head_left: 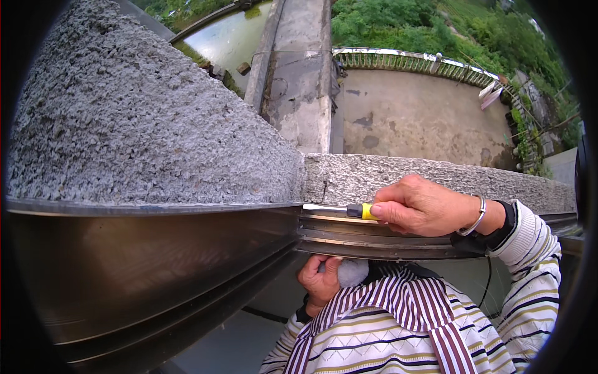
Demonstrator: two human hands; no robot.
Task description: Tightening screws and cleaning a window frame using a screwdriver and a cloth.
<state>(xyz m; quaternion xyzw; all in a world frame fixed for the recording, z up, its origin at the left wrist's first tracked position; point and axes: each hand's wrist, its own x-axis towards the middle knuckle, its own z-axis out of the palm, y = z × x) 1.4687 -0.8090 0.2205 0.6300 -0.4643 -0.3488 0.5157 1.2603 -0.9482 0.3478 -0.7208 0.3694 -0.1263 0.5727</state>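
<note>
Right hand grips the yellow-handled screwdriver; we note its long axis lying left-right along the window frame, blade leftward at the corner, contact unclear. Left hand, farther from the handle, curls at the frame's near edge beside a grey fluffy wad; whether gripping, we cannot tell. Beyond, a walled pond holds greenish water.

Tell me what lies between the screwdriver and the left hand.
In the head view, the grooved metal rails run between the screwdriver and the left hand.
</note>
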